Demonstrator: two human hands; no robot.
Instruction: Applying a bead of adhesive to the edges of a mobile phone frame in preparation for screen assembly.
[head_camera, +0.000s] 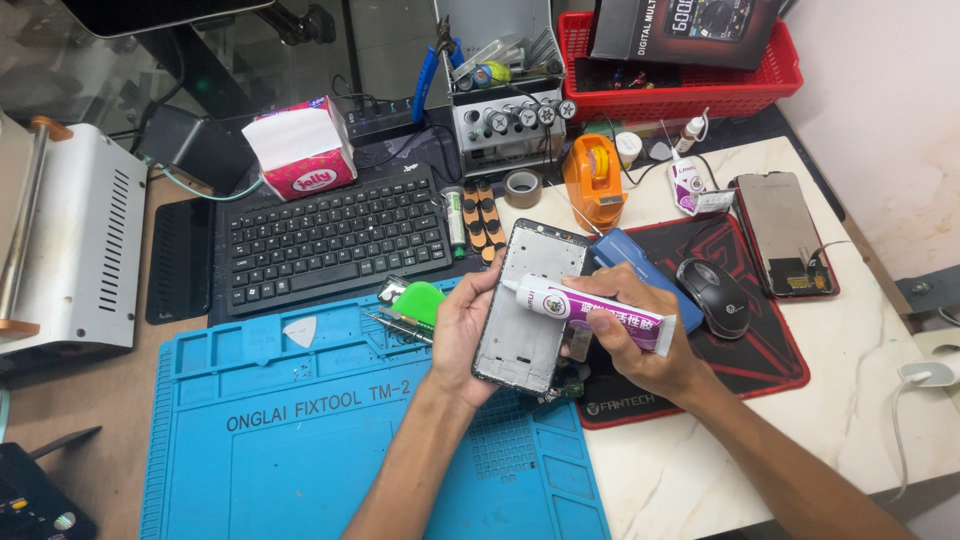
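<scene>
My left hand (462, 335) grips the left edge of a phone frame (527, 330), a grey metal chassis with no screen, held tilted above the blue repair mat (300, 440). My right hand (632, 335) holds a white and purple glue tube (590, 305) lying across the frame, its nozzle pointing left onto the frame's upper left part. A small circuit part hangs at the frame's lower end.
A black keyboard (335, 240), tissue box (300, 148), orange tape dispenser (593, 180), black mouse (715, 297) on a red-black pad, a phone screen (785, 235), red basket (680, 70), green pry tool (418, 300) and white machine (75, 250) surround the mat.
</scene>
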